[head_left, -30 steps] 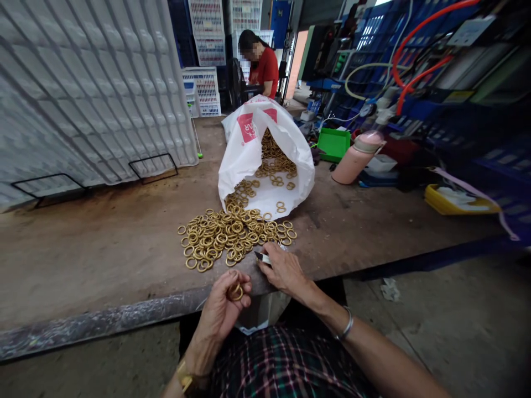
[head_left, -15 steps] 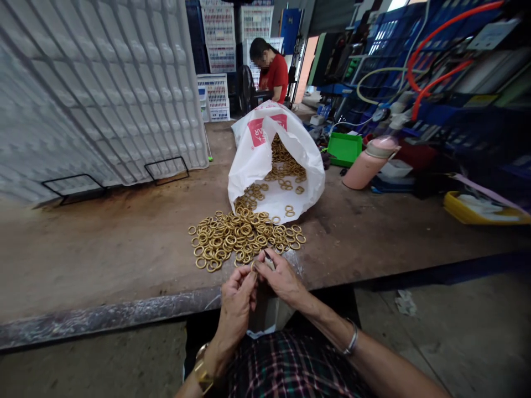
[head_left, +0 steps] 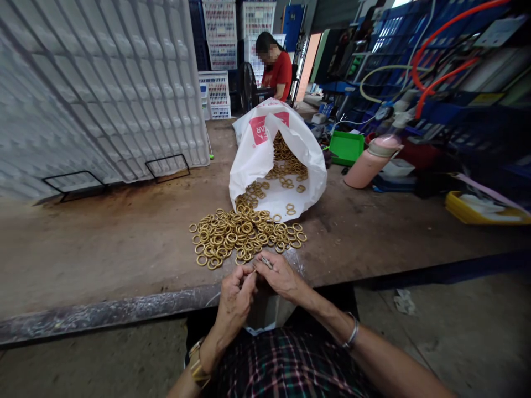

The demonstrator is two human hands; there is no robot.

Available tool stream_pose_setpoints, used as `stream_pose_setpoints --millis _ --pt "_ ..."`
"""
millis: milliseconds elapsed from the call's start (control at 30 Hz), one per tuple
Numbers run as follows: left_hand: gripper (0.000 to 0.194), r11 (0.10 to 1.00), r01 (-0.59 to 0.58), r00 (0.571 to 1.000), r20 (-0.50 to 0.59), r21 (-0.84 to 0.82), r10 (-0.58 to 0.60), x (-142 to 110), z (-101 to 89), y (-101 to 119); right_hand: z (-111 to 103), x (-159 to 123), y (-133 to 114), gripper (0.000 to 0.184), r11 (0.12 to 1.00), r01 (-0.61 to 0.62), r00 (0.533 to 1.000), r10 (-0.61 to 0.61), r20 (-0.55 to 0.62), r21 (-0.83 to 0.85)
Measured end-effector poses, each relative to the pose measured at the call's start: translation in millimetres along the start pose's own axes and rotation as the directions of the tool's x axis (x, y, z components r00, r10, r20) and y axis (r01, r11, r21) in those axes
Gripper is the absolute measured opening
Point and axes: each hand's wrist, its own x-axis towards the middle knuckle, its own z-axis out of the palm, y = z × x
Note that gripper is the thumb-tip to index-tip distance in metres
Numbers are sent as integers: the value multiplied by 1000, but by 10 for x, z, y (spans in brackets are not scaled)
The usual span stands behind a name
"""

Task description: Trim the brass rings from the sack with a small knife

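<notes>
My left hand [head_left: 235, 298] is closed, thumb and fingers pinching a brass-coloured ring [head_left: 254, 271] that is mostly hidden by the fingertips. Close against it, my right hand [head_left: 284, 281] is wrapped round a small pointed tool [head_left: 266, 262], which looks like a short knife; its tip and exact kind are hard to make out. Both hands meet just above the table's front edge. Right beyond them lies a loose heap of brass-coloured rings [head_left: 232, 237]. It spreads from the mouth of a white plastic sack [head_left: 244, 166], which lies on its side with more rings inside.
Stacked white ribbed trays [head_left: 124, 88] rise at the left of the brown table [head_left: 103, 249]. To the right stand a pink bottle [head_left: 367, 168], a green tray [head_left: 346, 146] and a yellow tray [head_left: 481, 210]. A person in a red shirt [head_left: 282, 74] sits behind the sack.
The fingers of both hands have shifted slightly around the ring. The tool in my right hand has turned, so its dark tip shows less. The view has moved a little.
</notes>
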Motion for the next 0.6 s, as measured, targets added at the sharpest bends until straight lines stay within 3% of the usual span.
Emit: stream_pose_setpoints --millis 100,400,500,600 --pt "31 970 166 983 114 -178 -147 -9 -4 16 6 2 24 25 999 -26 999 25 20 31" --pt "27 908 196 975 168 -371 -142 -39 20 -6 -12 18 47 29 995 -26 999 23 36 96" --pt "27 905 189 980 138 -382 -146 -41 25 5 -22 10 87 25 1000 -29 1000 29 -9 -11" --pt "29 917 171 985 98 -360 -145 -33 25 -4 -19 -36 132 18 968 69 998 -68 15 -240"
